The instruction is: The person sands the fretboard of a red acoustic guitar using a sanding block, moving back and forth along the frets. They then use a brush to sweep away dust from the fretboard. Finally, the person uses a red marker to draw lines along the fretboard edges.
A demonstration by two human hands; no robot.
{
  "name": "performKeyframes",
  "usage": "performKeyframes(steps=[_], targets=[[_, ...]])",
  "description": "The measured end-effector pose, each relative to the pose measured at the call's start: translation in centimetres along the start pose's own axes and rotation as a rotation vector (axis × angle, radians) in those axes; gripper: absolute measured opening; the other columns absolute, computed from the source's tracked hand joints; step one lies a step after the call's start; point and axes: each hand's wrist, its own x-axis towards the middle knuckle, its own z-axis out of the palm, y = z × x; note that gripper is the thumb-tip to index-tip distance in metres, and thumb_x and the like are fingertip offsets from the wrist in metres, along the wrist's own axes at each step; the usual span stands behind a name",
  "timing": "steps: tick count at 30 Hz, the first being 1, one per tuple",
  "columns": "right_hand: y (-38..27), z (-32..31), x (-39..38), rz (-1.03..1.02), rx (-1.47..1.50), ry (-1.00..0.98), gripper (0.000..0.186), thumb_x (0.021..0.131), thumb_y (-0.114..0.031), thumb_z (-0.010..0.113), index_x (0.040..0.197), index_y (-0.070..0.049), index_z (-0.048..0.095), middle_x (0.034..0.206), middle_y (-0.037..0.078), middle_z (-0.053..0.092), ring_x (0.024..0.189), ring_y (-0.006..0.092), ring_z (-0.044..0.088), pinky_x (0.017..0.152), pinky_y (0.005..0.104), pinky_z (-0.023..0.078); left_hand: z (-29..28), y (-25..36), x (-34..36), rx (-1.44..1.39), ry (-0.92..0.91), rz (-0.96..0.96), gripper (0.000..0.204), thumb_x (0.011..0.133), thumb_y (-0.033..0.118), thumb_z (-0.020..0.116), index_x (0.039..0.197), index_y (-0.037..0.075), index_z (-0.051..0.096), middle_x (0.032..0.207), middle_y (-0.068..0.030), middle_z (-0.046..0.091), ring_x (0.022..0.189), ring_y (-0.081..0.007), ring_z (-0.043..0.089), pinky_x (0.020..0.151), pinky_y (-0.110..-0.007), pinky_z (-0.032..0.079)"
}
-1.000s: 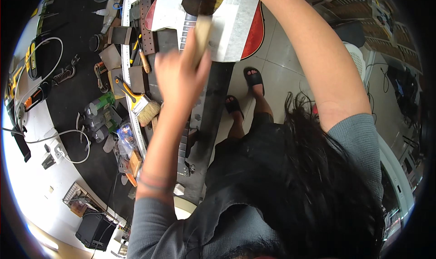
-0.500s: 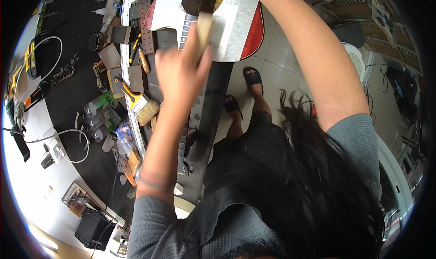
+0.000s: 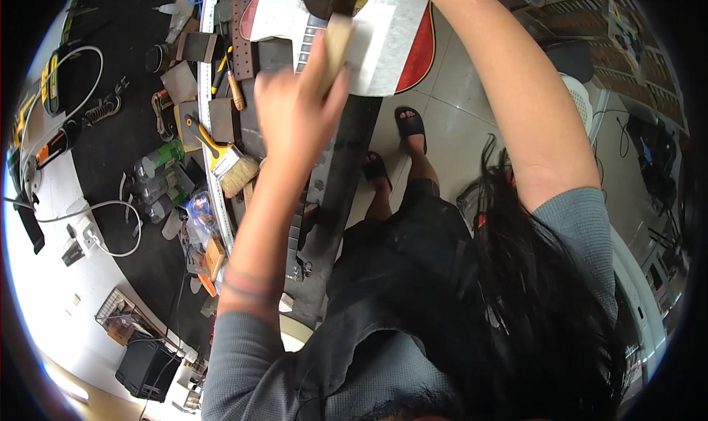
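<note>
The left forearm (image 3: 258,222) was stretched forward above the dark bench (image 3: 354,148). The left hand (image 3: 299,115), somewhat blurred, was closed around a pale block (image 3: 338,48), one finger straight along its side. The block was over the guitar (image 3: 422,48), near its sound hole; whether they touched, I could not tell. The right arm (image 3: 516,81) reached beyond the top edge, so its hand's state could not be told. White sheets (image 3: 376,63) partly covered the guitar. A brush (image 3: 221,159) lay leftward, the tiled floor (image 3: 453,111) rightward.

White wall (image 3: 51,288) glaring | hands (image 3: 299,118): left blurred | fisheye rim dark, curved
</note>
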Motion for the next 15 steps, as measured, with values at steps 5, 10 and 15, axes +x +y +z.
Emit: performKeyframes(steps=[5,10,15], targets=[[-1.1,-0.2,0.2,0.011,0.042,-0.027,0.04,0.109,-0.02,0.057,0.146,-0.008,0.069,0.16,0.014,0.059,0.152,0.034,0.051,0.125,0.0474,0.039,1.0,0.2,3.7,0.001,0.028,-0.027,0.062,0.093,0.035,0.076,0.149,0.011,0.065,0.065,-0.0102,0.065,0.062,-0.0298,0.064,0.073,-0.047,0.042],[-0.2,-0.7,-0.3,0.028,-0.033,-0.045,0.04,0.11,-0.021,0.055,0.146,-0.009,0.069,0.161,0.014,0.059,0.152,0.0333,0.05,0.126,0.0469,0.038,-2.9,-0.8,-8.2,-0.035,-0.126,-0.047,0.071,0.09,0.03,0.082,0.153,0.005,0.062,0.064,-0.0049,0.058,0.061,-0.0228,0.059,0.073,-0.042,0.039],[-0.6,-0.8,0.1,0.029,-0.02,-0.054,0.041,0.111,-0.021,0.054,0.148,-0.01,0.068,0.162,0.014,0.057,0.153,0.033,0.049,0.127,0.0472,0.036,0.0,0.4,1.4,-0.007,-0.004,-0.014,0.058,0.097,0.033,0.074,0.149,0.011,0.066,0.069,-0.0108,0.067,0.063,-0.0313,0.064,0.076,-0.045,0.045]])
